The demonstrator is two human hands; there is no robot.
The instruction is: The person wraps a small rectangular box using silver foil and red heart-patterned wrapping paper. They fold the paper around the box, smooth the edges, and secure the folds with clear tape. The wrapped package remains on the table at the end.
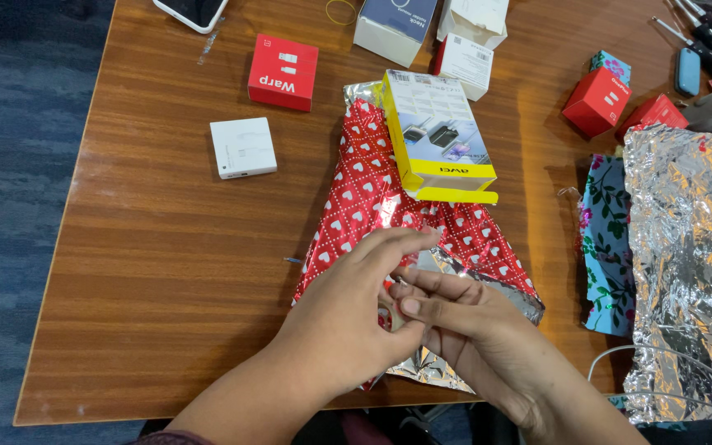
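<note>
Though creased, wrapping paper (pixel 372 206) lengthwise away.

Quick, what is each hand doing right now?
Left hand: fingers bent, touching the right hand; grip cannot be told.
Right hand: same, over the red heart wrapping paper.

At the lower centre of the frame, the left hand (pixel 348 317) and the right hand (pixel 463 330) are seen joined together, fingers overlapping, above the near end of a red wrapping paper with white hearts (pixel 356 198). A yellow and white box (pixel 440 136) is laid on the paper's upper part. On the wooden table (pixel 150 272), a white square box (pixel 243 147) and a red box (pixel 283 72) are found at upper left. Crumpled silver foil (pixel 690 255) is spread at the right edge, beside a floral paper (pixel 607 247).
</note>
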